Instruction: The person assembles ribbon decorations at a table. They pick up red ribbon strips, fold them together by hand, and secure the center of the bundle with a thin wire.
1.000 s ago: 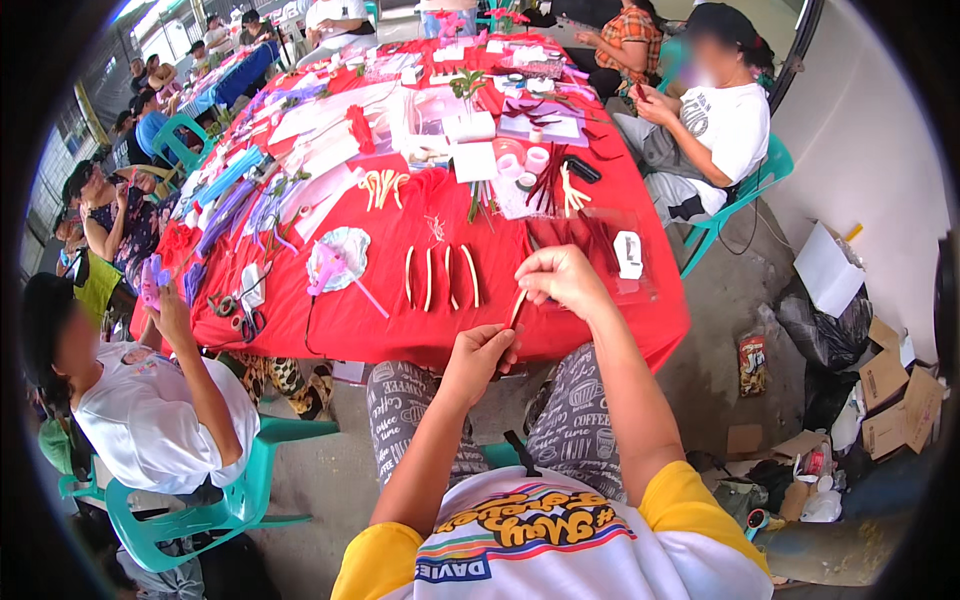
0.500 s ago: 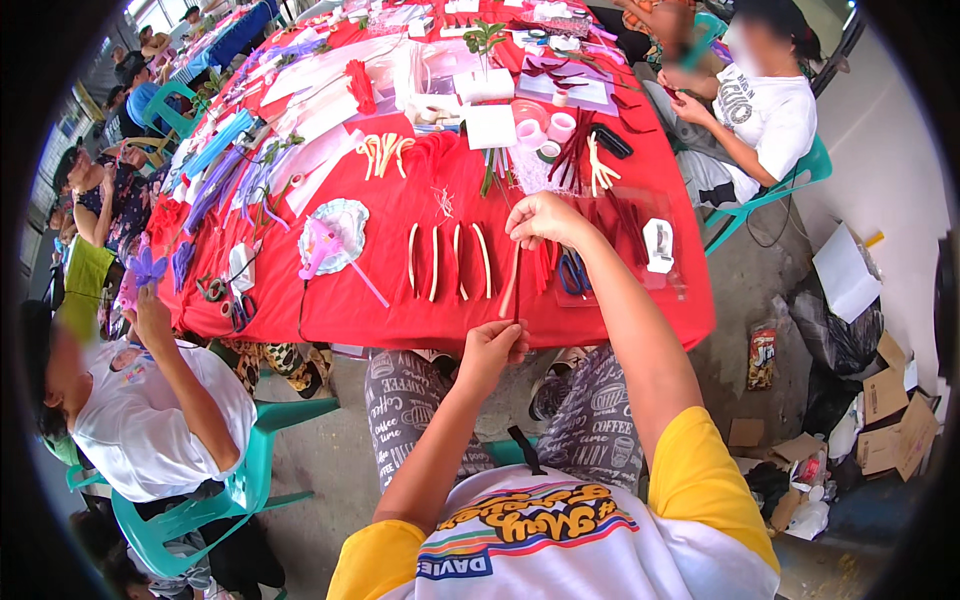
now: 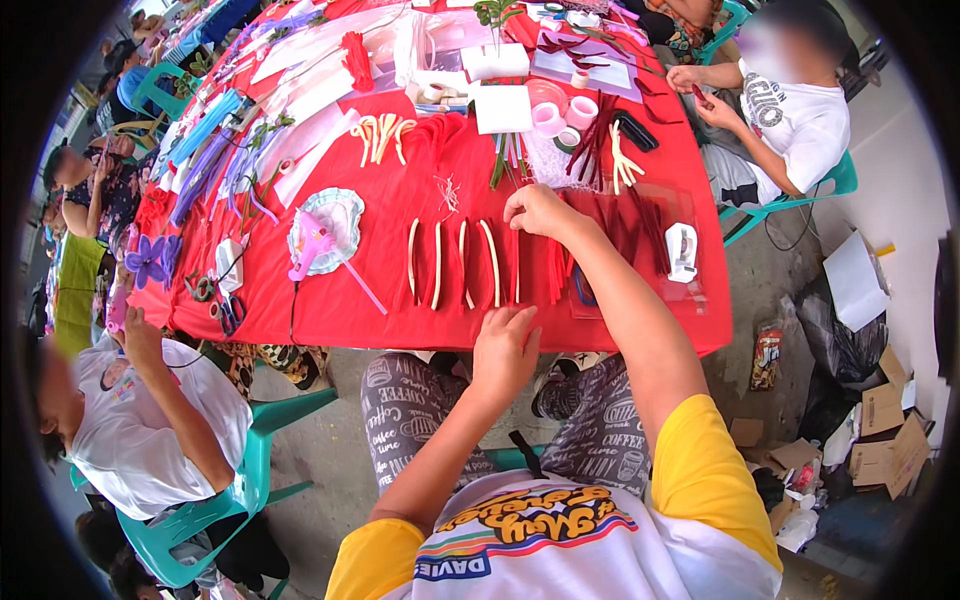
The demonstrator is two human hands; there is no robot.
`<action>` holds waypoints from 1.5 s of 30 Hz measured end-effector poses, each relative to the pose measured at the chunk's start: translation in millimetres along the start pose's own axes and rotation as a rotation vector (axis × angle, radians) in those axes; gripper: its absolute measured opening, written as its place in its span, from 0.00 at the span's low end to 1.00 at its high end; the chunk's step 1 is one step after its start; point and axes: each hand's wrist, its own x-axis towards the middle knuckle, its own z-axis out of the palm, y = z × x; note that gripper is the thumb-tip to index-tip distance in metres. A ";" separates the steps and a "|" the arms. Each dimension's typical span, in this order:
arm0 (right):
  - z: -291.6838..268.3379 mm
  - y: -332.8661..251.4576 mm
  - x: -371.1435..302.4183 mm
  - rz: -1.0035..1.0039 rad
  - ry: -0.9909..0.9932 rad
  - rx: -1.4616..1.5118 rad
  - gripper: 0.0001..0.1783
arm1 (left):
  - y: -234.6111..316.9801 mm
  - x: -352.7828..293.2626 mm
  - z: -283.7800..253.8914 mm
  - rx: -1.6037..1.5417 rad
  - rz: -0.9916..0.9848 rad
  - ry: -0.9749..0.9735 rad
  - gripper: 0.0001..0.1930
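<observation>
A short row of cream-and-dark-red pipe cleaners (image 3: 464, 262) lies on the red tablecloth in front of me. At the row's right end is a thin red pipe cleaner (image 3: 516, 268). My right hand (image 3: 543, 212) is pinched at its far end. Near the table's front edge, my left hand (image 3: 507, 348) has its fingers apart and nothing in it, just off the near end of that strip. Left of the row, a pink glue gun (image 3: 313, 245) rests on a round, pale blue-edged mat (image 3: 345, 215). Scissors under my right forearm are mostly hidden.
A white tape dispenser (image 3: 682, 252) stands at the right among dark red pipe cleaners (image 3: 648, 228). Cream pipe cleaners (image 3: 380, 137) and tape rolls (image 3: 548, 118) lie farther back. People sit at both sides; one at left holds a pink glue gun (image 3: 117, 310). Cardboard boxes (image 3: 890, 455) litter the floor at right.
The red pipe cleaner, held upright between both hands before, now lies at the row's right end. My left hand has let go and opened; my right hand remains at the far end.
</observation>
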 end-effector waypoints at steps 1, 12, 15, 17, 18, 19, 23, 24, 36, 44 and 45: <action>1.3 0.2 -1.0 -0.017 0.018 -0.023 0.09 | 2.8 7.6 -2.3 0.057 0.048 0.016 0.17; 29.4 -57.0 -105.7 -0.231 0.460 -0.107 0.04 | -11.5 3.1 -25.4 0.106 0.115 0.127 0.15; 43.5 -67.2 -154.8 -0.246 0.526 -0.093 0.04 | -35.7 2.7 -58.8 0.293 0.071 0.256 0.12; 50.6 -70.1 -175.5 -0.234 0.578 -0.081 0.04 | -61.2 8.9 -77.1 0.426 0.051 0.322 0.12; 53.7 -66.8 -182.5 -0.209 0.606 -0.065 0.04 | -71.1 14.7 -83.7 0.470 0.060 0.343 0.11; 56.7 -63.7 -188.8 -0.184 0.633 -0.046 0.04 | -76.8 19.8 -89.2 0.511 0.073 0.340 0.11; 58.4 -76.3 -185.6 -0.153 0.729 0.033 0.05 | -107.3 32.1 -87.9 0.431 -0.069 0.382 0.09; 57.1 -81.0 -181.6 -0.157 0.759 0.052 0.04 | -113.7 36.5 -84.9 0.416 -0.110 0.392 0.08; 57.5 -74.4 -186.7 -0.093 0.761 0.198 0.06 | -137.6 61.4 -61.9 0.483 -0.143 0.362 0.05; 49.7 -72.3 -187.0 -0.078 0.778 0.247 0.06 | -140.8 62.9 -65.6 0.534 -0.252 0.351 0.05; 49.0 -72.1 -186.6 -0.076 0.775 0.247 0.06 | -137.8 63.1 -64.1 0.539 -0.246 0.346 0.06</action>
